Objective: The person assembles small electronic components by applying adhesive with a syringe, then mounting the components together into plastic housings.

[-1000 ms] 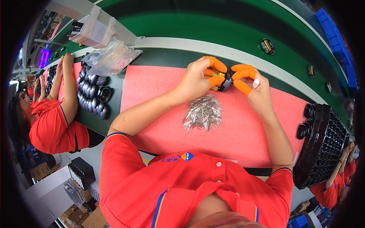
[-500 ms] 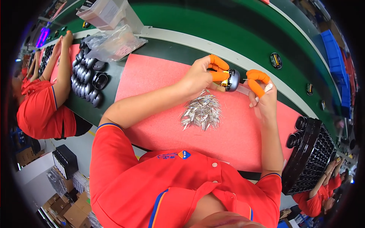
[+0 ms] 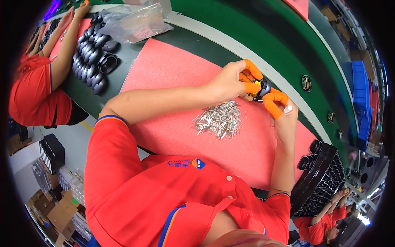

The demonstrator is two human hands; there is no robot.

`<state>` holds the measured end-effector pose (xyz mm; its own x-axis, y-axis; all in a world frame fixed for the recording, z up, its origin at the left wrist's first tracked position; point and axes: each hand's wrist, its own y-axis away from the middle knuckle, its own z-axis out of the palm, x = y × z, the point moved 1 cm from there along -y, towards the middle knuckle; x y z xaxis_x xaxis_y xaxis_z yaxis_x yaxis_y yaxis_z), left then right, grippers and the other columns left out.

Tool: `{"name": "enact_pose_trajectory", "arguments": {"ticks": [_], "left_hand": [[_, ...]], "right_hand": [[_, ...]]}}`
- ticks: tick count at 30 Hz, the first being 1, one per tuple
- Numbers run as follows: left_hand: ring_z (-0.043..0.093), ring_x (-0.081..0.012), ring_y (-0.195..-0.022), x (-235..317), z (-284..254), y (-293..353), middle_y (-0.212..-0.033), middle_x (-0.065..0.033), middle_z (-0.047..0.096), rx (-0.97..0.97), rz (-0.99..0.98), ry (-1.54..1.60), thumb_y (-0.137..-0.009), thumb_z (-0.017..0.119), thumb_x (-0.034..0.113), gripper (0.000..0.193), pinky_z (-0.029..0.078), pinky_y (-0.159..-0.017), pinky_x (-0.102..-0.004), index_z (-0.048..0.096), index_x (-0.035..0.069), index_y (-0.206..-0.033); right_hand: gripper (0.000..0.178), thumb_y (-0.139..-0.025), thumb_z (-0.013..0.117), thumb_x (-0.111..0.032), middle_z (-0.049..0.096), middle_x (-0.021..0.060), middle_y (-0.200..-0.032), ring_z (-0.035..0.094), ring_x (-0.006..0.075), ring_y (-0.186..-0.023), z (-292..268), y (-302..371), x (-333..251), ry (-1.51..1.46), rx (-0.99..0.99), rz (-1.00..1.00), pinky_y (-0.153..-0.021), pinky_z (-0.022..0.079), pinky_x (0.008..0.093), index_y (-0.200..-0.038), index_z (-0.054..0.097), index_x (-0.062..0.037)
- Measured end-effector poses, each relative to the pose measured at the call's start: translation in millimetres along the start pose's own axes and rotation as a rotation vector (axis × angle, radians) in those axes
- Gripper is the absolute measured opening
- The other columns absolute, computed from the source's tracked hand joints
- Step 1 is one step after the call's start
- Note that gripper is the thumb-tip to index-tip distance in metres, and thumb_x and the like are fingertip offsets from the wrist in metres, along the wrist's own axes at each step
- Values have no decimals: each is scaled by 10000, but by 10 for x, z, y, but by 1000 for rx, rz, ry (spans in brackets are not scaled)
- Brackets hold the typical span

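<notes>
My left hand (image 3: 230, 84), with orange finger cots on thumb and fingers, grips a small rounded dark-grey electronic device (image 3: 266, 86) whose open side shows yellow parts. Against its near right side, my right hand (image 3: 284, 117) pinches thumb and forefinger together, also in orange cots. The thin metal pin in that pinch is hidden now, but its tip showed in the earlier view. A small white piece sits on a right finger. Below the hands, a heap of thin silvery metal pins (image 3: 222, 120) lies on the pink mat (image 3: 173, 123).
Grey rounded shells (image 3: 87, 61) and a clear plastic bag (image 3: 138, 24) are at the left. Black trays (image 3: 319, 177) stand at the right. Beyond a pale rail, a green conveyor (image 3: 242, 29) carries another open device (image 3: 306, 83). A co-worker in red (image 3: 37, 90) sits at left.
My right hand has moved left until its fingertips meet the device. My left hand still holds it, turned slightly. The whole view has shifted a little.
</notes>
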<state>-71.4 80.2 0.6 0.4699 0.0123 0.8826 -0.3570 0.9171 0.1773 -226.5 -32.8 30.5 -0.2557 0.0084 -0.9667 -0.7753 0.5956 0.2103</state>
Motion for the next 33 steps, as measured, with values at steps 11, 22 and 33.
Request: {"name": "enact_pose_trajectory", "arguments": {"ticks": [11,22,33], "left_hand": [[657,-194,-791,34,30,58,-957,-132,599,35,-34,-29,-843,666,-4,234,595,-645,-307,500,-25,-1006],[650,-230,-896,6,0,31,-1038,-132,560,5,-95,-51,-839,661,-32,250,622,-714,-332,495,-34,-1026],[645,-253,-861,60,38,58,-993,-159,568,45,-89,-47,-837,598,-83,190,622,-671,-341,511,-63,-1005]], "right_hand": [[70,-873,642,-17,639,78,-1043,564,102,-882,25,62,-87,500,-12,-313,-685,464,202,-926,617,23],[83,-866,645,-14,639,65,-1028,538,69,-808,26,74,-112,565,-13,-307,-592,405,180,-940,624,15],[75,-859,646,-11,642,68,-1034,521,66,-759,-10,84,-129,584,2,-286,-582,401,184,-921,622,23]]}}
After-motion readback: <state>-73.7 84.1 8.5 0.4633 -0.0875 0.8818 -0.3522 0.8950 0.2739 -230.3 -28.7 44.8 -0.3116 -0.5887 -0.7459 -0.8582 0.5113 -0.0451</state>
